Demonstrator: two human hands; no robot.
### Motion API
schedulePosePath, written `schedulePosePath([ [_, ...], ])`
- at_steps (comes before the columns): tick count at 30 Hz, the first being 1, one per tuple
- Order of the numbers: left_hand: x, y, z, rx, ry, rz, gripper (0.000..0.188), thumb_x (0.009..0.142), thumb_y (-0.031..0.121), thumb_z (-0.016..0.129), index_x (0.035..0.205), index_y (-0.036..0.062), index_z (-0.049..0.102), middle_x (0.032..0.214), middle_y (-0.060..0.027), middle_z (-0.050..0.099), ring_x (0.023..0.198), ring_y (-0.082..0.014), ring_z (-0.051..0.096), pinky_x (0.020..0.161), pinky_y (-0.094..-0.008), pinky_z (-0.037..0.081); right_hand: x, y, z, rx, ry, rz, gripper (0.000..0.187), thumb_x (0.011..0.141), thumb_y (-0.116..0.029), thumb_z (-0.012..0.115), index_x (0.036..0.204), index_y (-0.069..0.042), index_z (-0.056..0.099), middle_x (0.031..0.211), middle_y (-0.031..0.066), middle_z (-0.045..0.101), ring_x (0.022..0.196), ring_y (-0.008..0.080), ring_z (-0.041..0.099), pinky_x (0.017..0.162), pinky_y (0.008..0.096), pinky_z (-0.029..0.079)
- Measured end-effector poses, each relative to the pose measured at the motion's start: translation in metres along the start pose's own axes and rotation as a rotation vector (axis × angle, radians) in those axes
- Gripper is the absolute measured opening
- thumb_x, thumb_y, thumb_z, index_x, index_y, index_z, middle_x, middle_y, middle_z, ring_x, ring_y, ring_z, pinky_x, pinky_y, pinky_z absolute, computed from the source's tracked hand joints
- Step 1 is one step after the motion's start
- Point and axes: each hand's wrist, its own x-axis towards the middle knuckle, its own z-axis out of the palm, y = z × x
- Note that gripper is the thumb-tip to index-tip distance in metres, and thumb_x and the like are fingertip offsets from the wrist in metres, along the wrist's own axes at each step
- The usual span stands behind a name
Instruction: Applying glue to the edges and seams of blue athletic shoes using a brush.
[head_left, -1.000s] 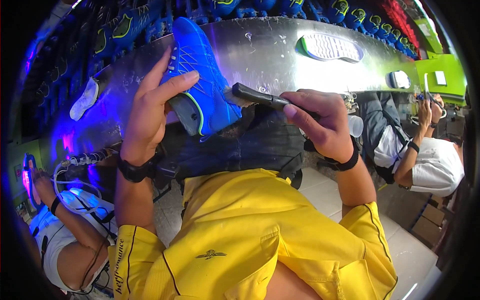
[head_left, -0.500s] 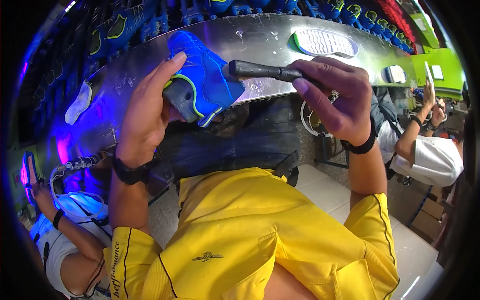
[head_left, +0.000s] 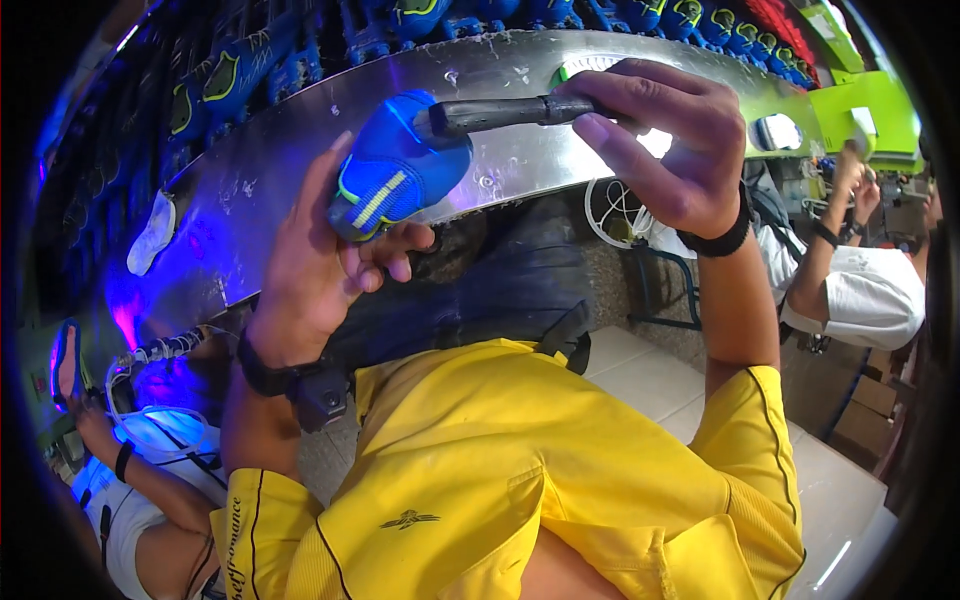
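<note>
My left hand (head_left: 310,250) supports a blue shoe upper (head_left: 405,165) over the near edge of the metal bench. Its heel, with a pale yellow strip, is turned toward me. The thumb lies along the shoe's left side, and the curled fingertips show below it. Between the thumb and fingers of my right hand (head_left: 685,145) is a brush with a black handle (head_left: 500,114), held nearly level. Its left end meets or overlaps the shoe's right side; the bristles cannot be made out.
Beyond the curved metal bench (head_left: 270,165), several blue shoes (head_left: 690,14) stand in rows. A white-and-green sole (head_left: 580,66) is partly behind my right hand. Another pale sole (head_left: 153,235) lies at the left. People work on both sides, with a bare forearm (head_left: 160,480) at lower left.
The shoe has been turned in my left hand, so its heel now faces me instead of its side and collar. The brush has moved slightly up and left with my right hand.
</note>
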Motion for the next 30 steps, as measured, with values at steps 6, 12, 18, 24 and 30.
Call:
schedulePosePath([
  [6, 0.008, -0.007, -0.003, -0.457, -0.223, -0.325, 0.066, 0.109, 0.059, 0.04, 0.144, 0.0054, 0.057, 0.112, -0.0312, 0.072, 0.07, -0.0322, 0.076, 0.041, -0.0228, 0.048, -0.006, 0.011, -0.001, 0.042, 0.043, 0.013, 0.027, 0.083, -0.012, 0.084, 0.104, 0.004, 0.081, 0.083, 0.0146, 0.076, 0.062, 0.0176, 0.066, 0.057, 0.0283, 0.052],
  [12, 0.015, -0.011, 0.016, -0.532, -0.234, -0.457, 0.065, 0.11, 0.058, 0.038, 0.137, 0.0025, 0.059, 0.105, -0.0316, 0.07, 0.068, -0.0328, 0.075, 0.042, -0.025, 0.05, -0.019, 0.019, 0.001, 0.112, 0.107, 0.041, 0.024, 0.086, -0.011, 0.083, 0.103, 0.007, 0.079, 0.081, 0.0147, 0.074, 0.062, 0.018, 0.067, 0.056, 0.0285, 0.049],
  [18, 0.02, -0.011, 0.035, -0.618, -0.255, -0.496, 0.061, 0.11, 0.055, 0.038, 0.127, 0.0019, 0.061, 0.101, -0.0313, 0.069, 0.067, -0.0336, 0.074, 0.043, -0.0277, 0.054, -0.042, 0.031, 0.002, 0.138, 0.139, 0.094, 0.025, 0.087, -0.01, 0.082, 0.105, 0.007, 0.079, 0.075, 0.0113, 0.068, 0.06, 0.0153, 0.063, 0.056, 0.028, 0.046],
  [24, 0.028, -0.012, 0.043, -0.687, -0.342, -0.488, 0.066, 0.11, 0.057, 0.04, 0.124, -0.004, 0.06, 0.099, -0.0307, 0.067, 0.066, -0.033, 0.074, 0.044, -0.0285, 0.055, -0.068, 0.038, 0.007, 0.189, 0.122, 0.275, 0.025, 0.091, -0.009, 0.074, 0.108, 0.007, 0.078, 0.091, 0.019, 0.078, 0.08, 0.0273, 0.076, 0.075, 0.0337, 0.057],
  [30, 0.042, -0.006, 0.064, -0.614, -0.338, -0.404, 0.066, 0.109, 0.056, 0.042, 0.128, -0.005, 0.059, 0.101, -0.0297, 0.066, 0.069, -0.0318, 0.073, 0.053, -0.0319, 0.059, -0.097, 0.043, 0.007, 0.269, 0.256, 0.534, 0.023, 0.094, -0.011, 0.075, 0.108, 0.007, 0.077, 0.088, 0.0132, 0.076, 0.08, 0.016, 0.069, 0.076, 0.0309, 0.054],
])
